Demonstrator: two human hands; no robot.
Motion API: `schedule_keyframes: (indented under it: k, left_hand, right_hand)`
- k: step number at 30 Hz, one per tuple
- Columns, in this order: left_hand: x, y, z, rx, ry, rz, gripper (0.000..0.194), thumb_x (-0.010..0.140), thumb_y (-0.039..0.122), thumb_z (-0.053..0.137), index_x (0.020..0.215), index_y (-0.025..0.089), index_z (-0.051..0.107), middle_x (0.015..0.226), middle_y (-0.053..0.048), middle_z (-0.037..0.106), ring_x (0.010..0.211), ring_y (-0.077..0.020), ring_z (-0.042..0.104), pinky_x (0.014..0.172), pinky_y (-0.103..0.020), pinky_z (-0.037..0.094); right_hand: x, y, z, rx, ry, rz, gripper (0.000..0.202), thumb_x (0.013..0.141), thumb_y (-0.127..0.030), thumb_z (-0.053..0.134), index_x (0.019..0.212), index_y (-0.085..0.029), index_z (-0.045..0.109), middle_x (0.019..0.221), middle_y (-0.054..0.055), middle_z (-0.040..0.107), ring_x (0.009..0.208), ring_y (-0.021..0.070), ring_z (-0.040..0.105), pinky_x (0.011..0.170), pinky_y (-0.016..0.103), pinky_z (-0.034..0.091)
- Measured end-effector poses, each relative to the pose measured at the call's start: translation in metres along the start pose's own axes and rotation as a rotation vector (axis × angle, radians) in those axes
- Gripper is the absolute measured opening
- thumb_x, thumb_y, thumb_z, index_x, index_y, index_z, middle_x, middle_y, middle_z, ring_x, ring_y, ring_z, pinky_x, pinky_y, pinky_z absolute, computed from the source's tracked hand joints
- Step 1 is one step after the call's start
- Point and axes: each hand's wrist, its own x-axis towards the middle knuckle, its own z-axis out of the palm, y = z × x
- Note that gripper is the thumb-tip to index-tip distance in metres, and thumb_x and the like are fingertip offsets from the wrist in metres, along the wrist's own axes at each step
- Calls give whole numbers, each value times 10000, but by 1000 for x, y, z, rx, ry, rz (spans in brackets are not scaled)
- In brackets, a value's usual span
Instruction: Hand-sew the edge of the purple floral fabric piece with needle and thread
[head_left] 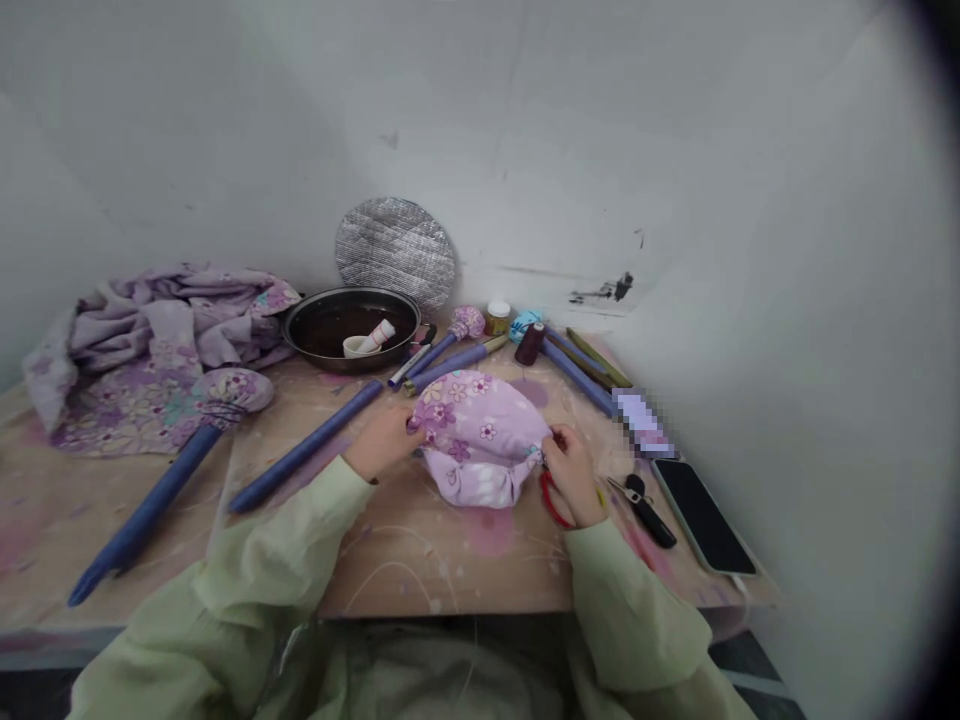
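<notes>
A rounded piece of lilac floral cloth point(487, 430) is spread between my two hands above the front middle of the table. My left hand point(384, 440) pinches its left edge. At its right edge my right hand point(571, 472) grips the cloth between thumb and fingers. Red-handled scissors point(553, 500) lie partly beneath my right hand. The lower part of the cloth is folded and gathered.
Blue-wrapped sticks point(307, 447) lie left and behind. A dark pan point(352, 362) holds a small white cup point(362, 347). Floral fabric point(150, 350) is heaped at left. Thread spool point(530, 344), nippers point(649, 515) and phone point(705, 518) are right. A wall rises behind.
</notes>
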Motion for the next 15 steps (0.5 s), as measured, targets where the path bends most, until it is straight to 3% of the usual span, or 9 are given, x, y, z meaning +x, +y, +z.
schedule_keyframes:
  k: [2, 5, 8, 11, 15]
  left_hand:
    - [4, -7, 4, 29, -2, -2, 130, 791, 202, 563, 703, 144, 639, 757, -103, 687, 764, -256, 655, 739, -352, 497]
    - [6, -14, 5, 38, 33, 17, 190, 833, 248, 548, 955, 141, 649, 918, -118, 697, 874, -264, 658, 806, -379, 508]
    - [4, -14, -1, 29, 66, 111, 330, 902, 300, 480, 1183, 146, 558, 1154, -146, 641, 1077, -272, 599, 953, -438, 455]
    - [-2, -5, -7, 0, -59, 333, 330, 904, 360, 518, 1177, 184, 576, 1205, -94, 638, 1173, -241, 551, 1048, -410, 384]
    - [-8, 7, -8, -8, -238, 548, 202, 858, 367, 605, 1002, 238, 666, 1060, -10, 708, 1240, -243, 513, 1122, -443, 255]
  right_hand:
    - [5, 2, 4, -63, -33, -18, 232, 895, -365, 563, 838, -144, 601, 744, -9, 595, 636, 118, 557, 627, 286, 478]
    - [9, 0, 6, -142, -48, -77, 228, 856, -352, 544, 913, -145, 620, 760, 36, 606, 671, 172, 550, 675, 352, 474]
    - [3, -14, 1, -191, -74, -205, 362, 837, -322, 514, 1137, -132, 586, 1012, 145, 619, 945, 270, 548, 849, 455, 432]
    - [-9, -35, -6, -210, -293, -394, 298, 816, -333, 605, 1093, -234, 649, 1141, 105, 633, 1136, 292, 492, 986, 478, 345]
    - [-22, -53, -3, -215, -578, -550, 297, 796, -360, 682, 1081, -279, 675, 1043, 53, 698, 1082, 249, 571, 956, 416, 383]
